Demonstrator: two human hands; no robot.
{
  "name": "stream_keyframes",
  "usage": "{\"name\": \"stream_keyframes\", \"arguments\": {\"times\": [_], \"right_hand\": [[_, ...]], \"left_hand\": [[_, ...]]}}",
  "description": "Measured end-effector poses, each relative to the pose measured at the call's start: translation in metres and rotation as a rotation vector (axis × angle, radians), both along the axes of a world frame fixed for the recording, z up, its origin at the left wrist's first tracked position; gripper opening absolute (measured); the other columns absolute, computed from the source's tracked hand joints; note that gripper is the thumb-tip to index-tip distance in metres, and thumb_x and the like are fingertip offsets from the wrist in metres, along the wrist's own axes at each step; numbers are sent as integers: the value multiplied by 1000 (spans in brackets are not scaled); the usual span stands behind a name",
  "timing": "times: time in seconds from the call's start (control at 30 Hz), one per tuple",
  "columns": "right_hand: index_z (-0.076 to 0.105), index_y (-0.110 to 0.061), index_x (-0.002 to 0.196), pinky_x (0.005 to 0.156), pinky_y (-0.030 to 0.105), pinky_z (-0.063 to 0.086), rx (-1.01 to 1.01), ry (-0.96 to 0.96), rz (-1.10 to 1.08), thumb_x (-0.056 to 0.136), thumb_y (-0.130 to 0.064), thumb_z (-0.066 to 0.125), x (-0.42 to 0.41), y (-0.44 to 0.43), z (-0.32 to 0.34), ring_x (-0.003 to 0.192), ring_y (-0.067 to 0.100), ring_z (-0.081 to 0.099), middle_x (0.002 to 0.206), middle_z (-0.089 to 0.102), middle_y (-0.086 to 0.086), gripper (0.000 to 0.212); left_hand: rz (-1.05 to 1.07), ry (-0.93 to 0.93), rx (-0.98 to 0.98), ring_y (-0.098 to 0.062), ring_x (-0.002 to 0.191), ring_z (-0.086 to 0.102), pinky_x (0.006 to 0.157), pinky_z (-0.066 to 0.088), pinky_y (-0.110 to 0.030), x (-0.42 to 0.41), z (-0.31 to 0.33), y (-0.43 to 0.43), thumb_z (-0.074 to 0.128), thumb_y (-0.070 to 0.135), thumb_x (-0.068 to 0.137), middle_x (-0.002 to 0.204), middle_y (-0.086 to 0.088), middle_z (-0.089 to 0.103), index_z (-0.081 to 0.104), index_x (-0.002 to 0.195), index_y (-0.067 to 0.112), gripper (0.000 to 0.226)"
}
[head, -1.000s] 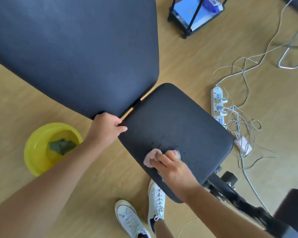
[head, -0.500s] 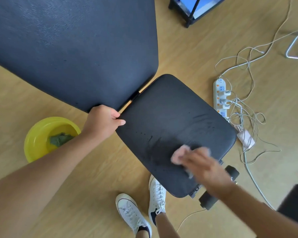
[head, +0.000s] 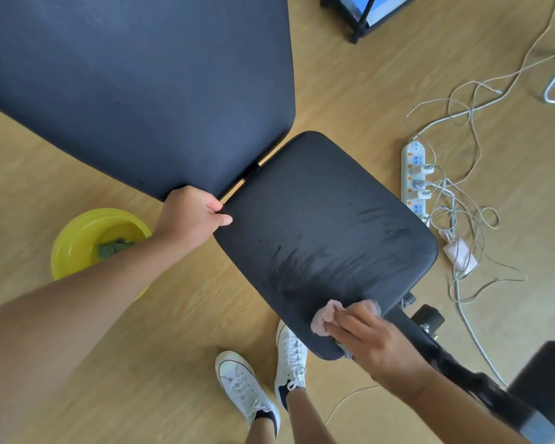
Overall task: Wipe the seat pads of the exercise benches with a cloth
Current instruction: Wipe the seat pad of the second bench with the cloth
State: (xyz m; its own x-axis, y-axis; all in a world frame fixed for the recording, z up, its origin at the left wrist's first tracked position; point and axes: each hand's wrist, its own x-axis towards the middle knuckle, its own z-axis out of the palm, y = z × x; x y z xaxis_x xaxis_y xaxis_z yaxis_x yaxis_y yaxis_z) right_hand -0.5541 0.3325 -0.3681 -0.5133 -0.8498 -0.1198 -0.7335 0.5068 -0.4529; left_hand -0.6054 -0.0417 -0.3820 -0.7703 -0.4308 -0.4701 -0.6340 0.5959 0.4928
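Black padded seat pad point(head: 321, 219) of the exercise bench at centre, with streaky damp marks across its middle and right part. Right hand point(head: 375, 341) pressing a pink fluffy cloth point(head: 326, 318) flat against the near edge of the seat pad, fingers point(head: 343, 325) spread over the cloth and holding it down. Left hand point(head: 193, 216) gripping the far-left corner of the same pad, fingers curled narrow around the edge, thumb lying on top. Large black padded backrest point(head: 135, 84) filling the upper left, just beside the seat pad, a thin gap between the two. Round yellow plastic basin point(head: 77, 241) on the wooden floor point(head: 350, 75) to the left, partly hidden by the left forearm, a dark green rag point(head: 113, 246) inside it. White power strip point(head: 414, 177) with plugs and tangled white cables point(head: 468, 200) on the floor to the right of the seat. Two white lace-up sneakers point(head: 289, 357) below the seat pad's near edge.
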Motion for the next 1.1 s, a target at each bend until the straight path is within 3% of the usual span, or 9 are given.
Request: {"name": "stream_keyframes", "arguments": {"times": [0.2,0.33,0.5,0.57,0.63,0.73,0.8,1.0,1.1], "right_hand": [[80,-9,102,69,37,48,11,228,-1033,89,5,64,-72,-4,-6,77,36,54,81,64,11,24],[69,-25,117,78,21,47,-6,-8,-480,104,-7,43,43,-44,-10,82,12,44,102,58,-11,34],[67,-17,116,75,36,50,23,25,-53,102,-2,38,12,-50,-13,80,21,46,105,61,0,36],[70,-17,111,76,30,50,-40,71,-126,96,-8,47,-42,-69,-8,82,17,53,101,63,-2,29],[74,-13,98,73,24,47,-87,89,-428,94,-15,60,-102,-58,-4,78,9,60,84,65,-6,15],[80,-10,103,75,35,48,60,127,-991,90,-5,65,-133,-21,5,88,34,62,89,68,10,20],[79,-6,106,77,37,49,91,138,-1121,87,3,68,-91,-22,9,85,37,58,88,65,12,24],[74,-13,112,60,24,47,-51,24,-319,76,14,69,8,-115,-11,76,19,46,93,59,0,46],[74,-15,105,60,30,49,-67,0,-248,70,10,71,-35,-176,-17,76,22,48,90,59,1,43]], "left_hand": [[0,-24,1,-21,72,73,80,57,-29,-1,-1,0,88,25,74,90,-10,82,80,105,6,37],[-6,-20,-5,-18,72,69,78,51,-24,0,0,1,88,25,74,93,-10,82,80,104,6,36],[-11,-25,13,-18,71,69,78,50,-24,-1,0,0,87,24,76,96,-11,82,79,106,6,37],[-6,-18,24,-17,70,69,77,49,-23,1,-1,-1,87,25,76,97,-11,81,79,107,6,37],[-12,-11,38,-17,69,69,76,50,-24,1,-3,-1,87,25,76,97,-11,81,79,107,6,37],[-14,4,37,-17,68,69,77,50,-23,2,-5,-2,87,24,75,96,-11,82,79,106,6,36],[-5,2,31,-16,70,68,77,48,-23,2,-5,-2,88,25,75,95,-10,82,79,105,6,37],[-3,-16,53,-18,80,74,79,51,-23,2,-5,-2,88,26,74,99,-10,82,79,107,7,39],[-55,29,37,-22,83,75,76,51,-24,2,-5,-4,86,23,77,92,-10,82,81,101,7,30]]}}
